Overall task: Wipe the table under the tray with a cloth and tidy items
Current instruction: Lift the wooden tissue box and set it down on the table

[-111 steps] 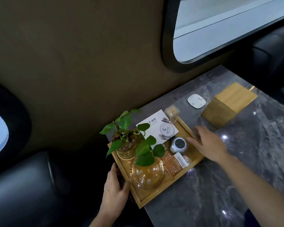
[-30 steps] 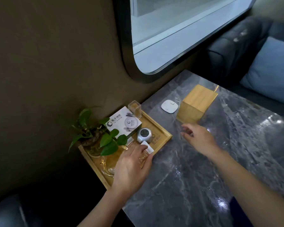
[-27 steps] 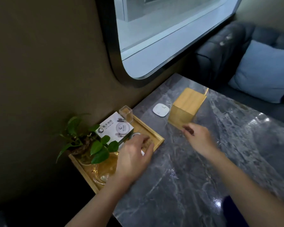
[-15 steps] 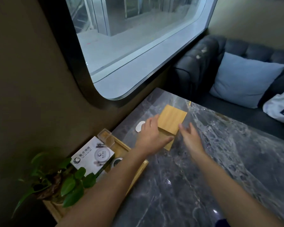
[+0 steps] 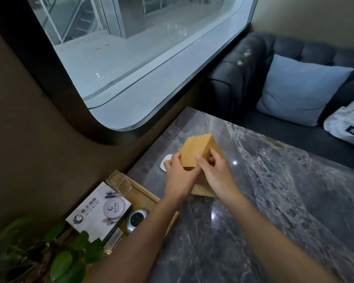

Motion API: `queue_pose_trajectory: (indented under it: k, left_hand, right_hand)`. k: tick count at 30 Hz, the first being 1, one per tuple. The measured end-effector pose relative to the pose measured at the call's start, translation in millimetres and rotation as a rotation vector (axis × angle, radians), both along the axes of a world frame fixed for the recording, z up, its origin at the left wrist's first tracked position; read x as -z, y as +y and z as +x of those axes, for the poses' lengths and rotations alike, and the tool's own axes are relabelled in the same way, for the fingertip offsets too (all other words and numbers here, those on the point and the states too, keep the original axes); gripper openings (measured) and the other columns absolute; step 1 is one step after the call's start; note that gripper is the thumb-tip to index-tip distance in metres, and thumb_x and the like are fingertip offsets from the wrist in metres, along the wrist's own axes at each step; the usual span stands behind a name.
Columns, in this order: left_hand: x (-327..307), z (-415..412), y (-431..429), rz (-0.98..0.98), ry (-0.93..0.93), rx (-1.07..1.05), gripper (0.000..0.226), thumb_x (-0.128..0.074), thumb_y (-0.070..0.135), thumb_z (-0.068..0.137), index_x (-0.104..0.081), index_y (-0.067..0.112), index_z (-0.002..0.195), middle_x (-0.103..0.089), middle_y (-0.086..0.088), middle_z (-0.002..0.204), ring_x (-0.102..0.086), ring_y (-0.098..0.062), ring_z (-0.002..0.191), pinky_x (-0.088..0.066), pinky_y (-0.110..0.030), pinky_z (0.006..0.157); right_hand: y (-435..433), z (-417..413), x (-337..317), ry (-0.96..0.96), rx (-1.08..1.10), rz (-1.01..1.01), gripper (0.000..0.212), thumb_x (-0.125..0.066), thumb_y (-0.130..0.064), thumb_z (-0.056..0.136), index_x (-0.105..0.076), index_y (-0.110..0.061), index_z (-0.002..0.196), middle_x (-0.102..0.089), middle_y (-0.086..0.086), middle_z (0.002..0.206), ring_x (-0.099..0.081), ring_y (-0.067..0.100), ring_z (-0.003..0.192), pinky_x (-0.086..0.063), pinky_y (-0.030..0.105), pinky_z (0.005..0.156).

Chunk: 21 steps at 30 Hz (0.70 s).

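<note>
Gripping a pale wooden cube-shaped box [image 5: 196,152] from both sides, the left hand [image 5: 179,176] and the right hand [image 5: 218,176] meet near the bench's wall edge. The left fingers [image 5: 173,160] curl against the box's near-left face, and the right fingers [image 5: 212,158] wrap its right side with the thumb pressed on the front face; both hands are closed on it. The box is tilted, its top leaning toward the wall, and a lighter wooden base [image 5: 202,190] shows beneath the wrists, though whether the two parts are joined is hard to judge here. The grey veined marble bench [image 5: 274,201] carries everything. A small white rounded pad [image 5: 165,161] lies flat just beside the left hand, partly hidden by it, close to the wall edge. The shallow wooden tray [image 5: 145,194] sits at the bench's near-left corner against the wall, under the left forearm. In it are a white printed card box [image 5: 99,209], a clear plastic container [image 5: 119,181] at its far corner, a round silver-rimmed dark device [image 5: 137,218] and a leafy green potted plant [image 5: 49,254] at the near end. Beyond the bench's far edge stands a dark tufted sofa [image 5: 243,68] bearing a light blue cushion [image 5: 298,88] and a white bag with a star patch [image 5: 347,123]. No cloth is in view.
</note>
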<state>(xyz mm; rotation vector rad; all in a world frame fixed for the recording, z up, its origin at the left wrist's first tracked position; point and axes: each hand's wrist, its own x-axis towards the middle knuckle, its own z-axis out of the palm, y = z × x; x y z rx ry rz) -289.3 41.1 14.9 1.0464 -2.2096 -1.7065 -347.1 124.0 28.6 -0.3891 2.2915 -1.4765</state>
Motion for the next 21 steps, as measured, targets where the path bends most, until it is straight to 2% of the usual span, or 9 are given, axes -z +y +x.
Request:
queue_pose_trajectory:
  k: [3,6,8,10,13,16,18,21]
  left_hand:
    - [2,8,-10,0.259,0.005,-0.087,0.072,-0.064,0.048,0.067,-0.038,0.023,0.129,-0.038,-0.003,0.129,-0.05,-0.016,0.1,-0.054,-0.046,0.088]
    - [5,14,-18,0.455,-0.005,-0.144,0.05,-0.065,0.035,0.077,-0.043,0.023,0.12,-0.044,-0.002,0.115,-0.049,-0.015,0.096,-0.055,-0.05,0.086]
    - [6,16,-22,0.575,-0.01,-0.189,0.046,-0.065,0.03,0.078,-0.044,0.021,0.118,-0.046,-0.002,0.11,-0.048,-0.018,0.098,-0.054,-0.05,0.087]
    - [5,17,-27,0.722,-0.024,-0.256,0.048,-0.066,0.03,0.075,-0.046,0.02,0.118,-0.048,-0.005,0.112,-0.049,-0.023,0.103,-0.054,-0.051,0.086]
    - [1,18,-34,0.915,-0.02,-0.364,0.045,-0.067,0.025,0.075,-0.046,0.018,0.115,-0.049,-0.008,0.102,-0.048,-0.028,0.104,-0.047,-0.057,0.092]
    - [1,17,-42,0.936,-0.019,-0.409,0.045,-0.067,0.022,0.076,-0.044,0.018,0.115,-0.046,-0.009,0.098,-0.045,-0.032,0.105,-0.044,-0.06,0.095]
    - [1,17,-44,0.929,-0.028,-0.413,0.038,-0.065,0.02,0.079,-0.045,0.017,0.111,-0.046,-0.01,0.096,-0.047,-0.031,0.097,-0.044,-0.059,0.095]
    - [0,18,-47,0.949,-0.04,-0.423,0.035,-0.062,0.017,0.081,-0.047,0.014,0.113,-0.047,-0.012,0.097,-0.047,-0.033,0.099,-0.044,-0.061,0.096]
  right_hand:
    - [-5,3,-9,0.011,-0.048,0.033,0.036,-0.048,-0.044,0.088,-0.058,-0.013,0.103,-0.063,0.006,0.099,-0.059,0.023,0.098,-0.045,0.037,0.086]
    - [-9,4,-10,0.028,-0.11,0.1,0.042,-0.048,-0.036,0.091,-0.052,-0.007,0.12,-0.062,0.01,0.113,-0.056,0.022,0.106,-0.04,0.031,0.085]
    - [-10,4,-6,0.045,-0.104,0.103,0.044,-0.05,-0.034,0.09,-0.049,-0.01,0.127,-0.06,0.006,0.122,-0.055,0.019,0.11,-0.039,0.026,0.087]
    - [-7,2,-1,0.08,-0.014,0.106,0.038,-0.052,-0.031,0.089,-0.054,-0.013,0.122,-0.062,0.003,0.116,-0.056,0.016,0.104,-0.041,0.026,0.086]
    - [5,-7,9,0.096,0.174,0.061,0.021,-0.053,-0.022,0.089,-0.064,-0.014,0.106,-0.066,0.006,0.107,-0.059,0.017,0.095,-0.045,0.029,0.084]
    - [19,-17,19,0.082,0.314,0.051,0.016,-0.055,-0.014,0.087,-0.068,-0.009,0.095,-0.068,0.01,0.098,-0.061,0.023,0.091,-0.042,0.028,0.077]
    - [25,-21,25,0.019,0.354,0.021,0.015,-0.058,-0.012,0.086,-0.068,-0.006,0.095,-0.067,0.009,0.094,-0.061,0.025,0.091,-0.041,0.027,0.076]
    - [25,-26,32,-0.069,0.323,0.002,0.025,-0.058,-0.02,0.087,-0.064,-0.008,0.109,-0.066,0.008,0.108,-0.058,0.02,0.096,-0.044,0.03,0.084]
